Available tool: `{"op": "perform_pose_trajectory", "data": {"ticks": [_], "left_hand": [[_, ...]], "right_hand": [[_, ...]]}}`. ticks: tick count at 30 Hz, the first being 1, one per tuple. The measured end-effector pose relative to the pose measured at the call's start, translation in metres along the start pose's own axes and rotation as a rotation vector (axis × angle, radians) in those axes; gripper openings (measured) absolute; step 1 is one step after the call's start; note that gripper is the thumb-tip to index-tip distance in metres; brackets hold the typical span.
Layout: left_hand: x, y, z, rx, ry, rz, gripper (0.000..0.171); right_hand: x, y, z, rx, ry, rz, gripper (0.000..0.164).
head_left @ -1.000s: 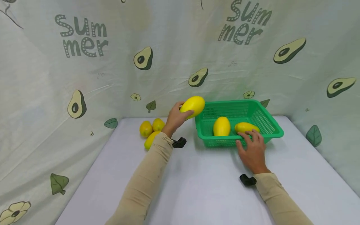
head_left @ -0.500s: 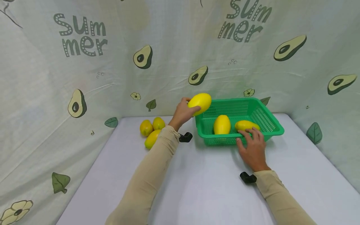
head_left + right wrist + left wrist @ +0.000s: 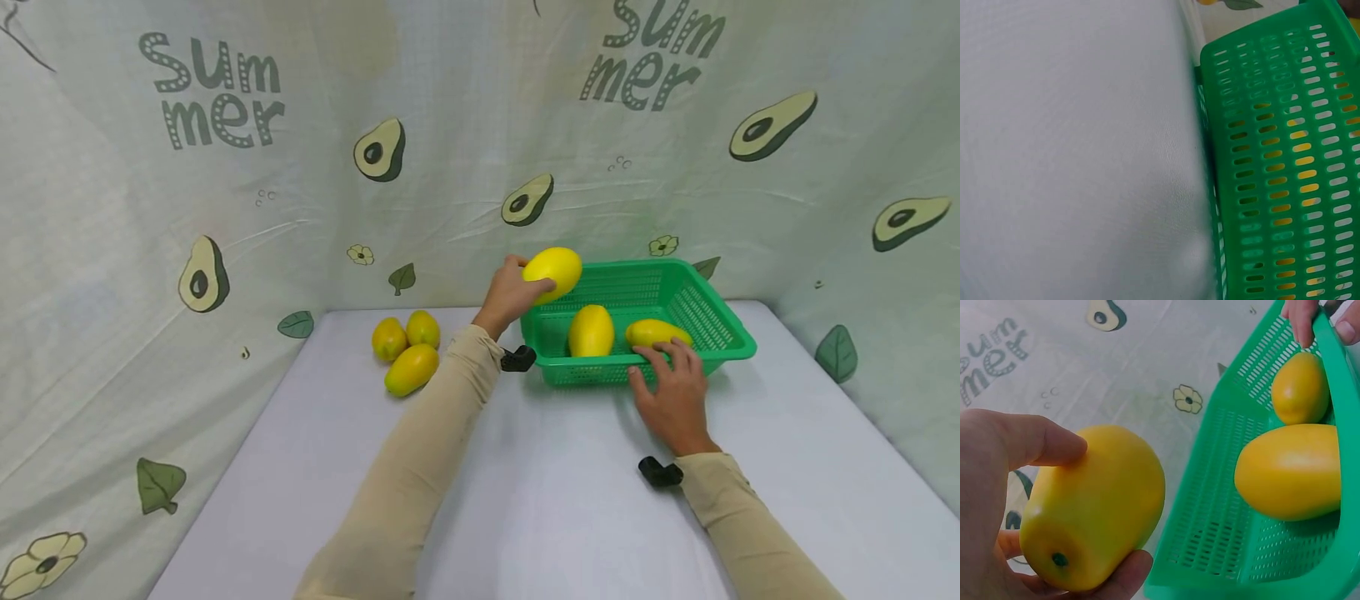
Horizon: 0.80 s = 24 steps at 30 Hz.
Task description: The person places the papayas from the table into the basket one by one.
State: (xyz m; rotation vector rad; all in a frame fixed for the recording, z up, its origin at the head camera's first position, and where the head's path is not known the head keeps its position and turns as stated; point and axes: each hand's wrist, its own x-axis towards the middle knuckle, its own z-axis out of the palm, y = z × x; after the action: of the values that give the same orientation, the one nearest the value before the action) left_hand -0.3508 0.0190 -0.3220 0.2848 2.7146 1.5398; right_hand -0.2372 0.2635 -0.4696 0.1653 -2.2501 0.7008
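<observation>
- As the head view shows, the left hand (image 3: 512,296) grasps a yellow fruit (image 3: 555,272), fingers curled round it, at the left rear corner of the green basket (image 3: 573,374); whether the fruit is above the rim or just outside cannot be told.
- In the left wrist view, the frame's left edge cuts off part of this hand.
- The right hand (image 3: 675,402) grips the basket's front rim, fingers inside, thumb outside; whether a fingertip touches the fruit behind it is unclear.
- Within the basket, the front rim hides the base of the left-hand fruit (image 3: 591,331), and the right hand's fingers partly cover the right-hand fruit (image 3: 654,332).
- In the right wrist view, the basket is cut off at the right, its contents reduced to yellow slivers seen through slots.
- The basket is rectangular, with flared walls pierced by rows of slots; the fruits are smooth, glossy ovals, the grasped one bearing a dark stem scar.
- Left of the basket, three clustered fruits (image 3: 412,371) rest on the pale, smooth desk (image 3: 562,500).
- Behind the basket hangs a creased, printed cloth (image 3: 450,92).
</observation>
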Motion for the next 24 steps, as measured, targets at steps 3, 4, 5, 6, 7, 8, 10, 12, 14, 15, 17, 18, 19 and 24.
{"op": "perform_pose_trajectory", "data": {"ticks": [3,4,5,6,7,8,10,12,14,15,17,18,19,24], "left_hand": [[0.002,0.001,0.002,0.001,-0.002,-0.004,0.065],[0.002,0.002,0.003,0.001,-0.004,-0.004,0.065],[0.003,0.002,0.004,0.001,-0.008,-0.003,0.066],[0.003,0.003,0.004,0.0,-0.011,-0.004,0.066],[0.004,0.003,0.005,-0.002,-0.014,-0.004,0.067],[0.004,0.003,0.005,-0.002,-0.017,-0.004,0.067],[0.006,0.004,0.007,0.001,-0.019,-0.004,0.067],[0.006,0.003,0.008,0.003,-0.013,-0.004,0.067],[0.007,0.002,0.009,0.012,-0.003,0.005,0.066],[0.007,0.002,0.01,0.014,0.002,0.011,0.066],[0.007,0.002,0.012,0.022,0.008,0.02,0.065],[0.007,0.002,0.013,0.025,0.011,0.023,0.065],[0.006,0.002,0.013,0.03,0.013,0.024,0.065],[0.006,0.004,0.016,0.036,0.017,0.023,0.064]], "right_hand": [[0.0,-0.001,0.0,0.0,0.0,0.0,0.033],[0.0,-0.001,0.0,0.0,0.001,-0.001,0.033],[0.0,-0.001,0.0,-0.001,0.002,-0.002,0.033],[0.0,0.0,0.0,-0.002,0.003,-0.004,0.032],[0.0,0.0,0.001,-0.002,0.004,-0.004,0.032],[0.0,0.001,0.001,-0.003,0.005,-0.004,0.032],[0.0,0.001,0.001,-0.002,0.006,-0.002,0.032],[0.0,0.001,0.001,-0.002,0.005,0.0,0.032],[0.0,0.001,0.001,-0.002,0.003,0.002,0.032],[0.0,0.001,0.001,-0.002,0.003,0.002,0.032],[0.0,0.001,0.001,-0.005,0.004,0.002,0.032],[0.0,0.001,0.001,-0.005,0.004,0.001,0.032],[0.0,0.001,0.001,-0.006,0.005,0.001,0.032],[0.0,0.002,0.001,-0.004,0.007,-0.001,0.032]]}}
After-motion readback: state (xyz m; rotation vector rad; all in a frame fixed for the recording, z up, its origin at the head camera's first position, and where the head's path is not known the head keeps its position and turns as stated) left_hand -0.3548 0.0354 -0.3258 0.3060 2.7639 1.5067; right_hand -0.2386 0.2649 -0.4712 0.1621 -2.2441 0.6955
